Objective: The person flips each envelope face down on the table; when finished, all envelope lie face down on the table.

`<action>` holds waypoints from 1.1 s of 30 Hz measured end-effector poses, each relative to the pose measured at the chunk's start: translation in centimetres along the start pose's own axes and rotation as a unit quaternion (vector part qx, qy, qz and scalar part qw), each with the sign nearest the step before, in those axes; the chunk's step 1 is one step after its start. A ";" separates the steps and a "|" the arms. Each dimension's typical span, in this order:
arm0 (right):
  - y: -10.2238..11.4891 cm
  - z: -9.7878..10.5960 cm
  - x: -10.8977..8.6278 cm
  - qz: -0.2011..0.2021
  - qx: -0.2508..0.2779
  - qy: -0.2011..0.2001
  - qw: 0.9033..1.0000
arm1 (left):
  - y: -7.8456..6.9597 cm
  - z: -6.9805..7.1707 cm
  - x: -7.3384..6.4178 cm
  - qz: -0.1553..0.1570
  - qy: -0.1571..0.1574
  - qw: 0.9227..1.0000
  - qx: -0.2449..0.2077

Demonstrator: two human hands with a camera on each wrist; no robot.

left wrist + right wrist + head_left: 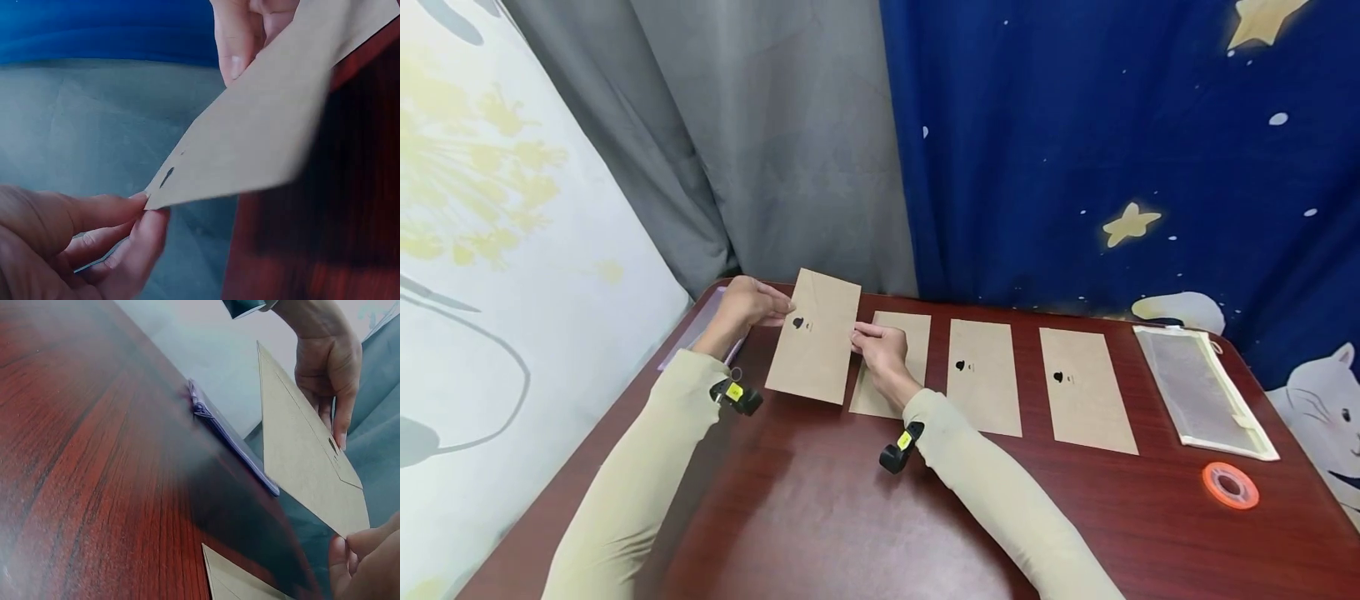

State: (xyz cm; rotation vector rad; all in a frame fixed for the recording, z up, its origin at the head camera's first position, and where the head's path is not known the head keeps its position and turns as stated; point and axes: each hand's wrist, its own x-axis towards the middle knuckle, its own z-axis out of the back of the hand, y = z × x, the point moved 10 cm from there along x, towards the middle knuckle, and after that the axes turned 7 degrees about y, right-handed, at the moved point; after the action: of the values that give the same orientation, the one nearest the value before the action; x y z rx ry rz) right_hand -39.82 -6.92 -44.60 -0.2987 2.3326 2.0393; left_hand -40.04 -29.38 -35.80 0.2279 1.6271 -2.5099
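Note:
A brown kraft paper envelope (815,354) with a small black hat print is held up, tilted, over the far left of the table. My left hand (747,305) pinches its left edge between thumb and fingers. On the opposite edge my right hand (883,352) pinches it the same way. The left wrist view shows the envelope (250,137) nearly edge-on, its edge between my left thumb and fingertips. Flap crease lines show on the envelope (306,444) in the right wrist view. Partly behind my right hand lies a second envelope (912,332).
Two more envelopes (983,396) (1090,404) lie flat in the row to the right. Beyond them are a cream-edged mesh zip pouch (1198,383) and an orange tape roll (1214,478). A purple pouch (698,327) lies at the left edge. Curtains (805,167) hang behind the table.

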 end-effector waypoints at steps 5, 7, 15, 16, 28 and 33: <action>0.8 -0.7 0.1 0.000 -0.084 0.036 0.996 | -1.1 0.4 -0.5 0.001 0.001 1.000 -0.007; 2.1 -1.4 -0.4 0.027 -0.184 0.054 0.981 | -1.4 0.7 -0.7 0.001 -0.009 1.000 0.002; 10.0 -8.6 -5.9 0.251 -0.440 0.076 0.859 | -3.3 2.0 -1.8 -0.025 -0.077 0.996 0.029; 10.7 -9.6 -6.4 0.263 -0.463 0.072 0.843 | -3.7 2.1 -1.9 -0.035 -0.087 0.994 0.047; 12.0 -13.9 -6.9 0.267 -0.679 0.005 0.684 | -7.6 1.6 -3.7 -0.118 -0.159 0.949 0.245; 12.2 -13.4 -7.1 0.283 -0.690 -0.010 0.667 | -8.0 0.6 -4.0 -0.118 -0.140 0.953 0.240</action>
State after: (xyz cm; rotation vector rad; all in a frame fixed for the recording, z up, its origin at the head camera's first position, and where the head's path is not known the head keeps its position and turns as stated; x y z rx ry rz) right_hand -33.40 -17.75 -29.72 0.5381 0.2775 3.5633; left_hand -37.80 -26.57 -27.62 -0.2826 0.9714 -2.9191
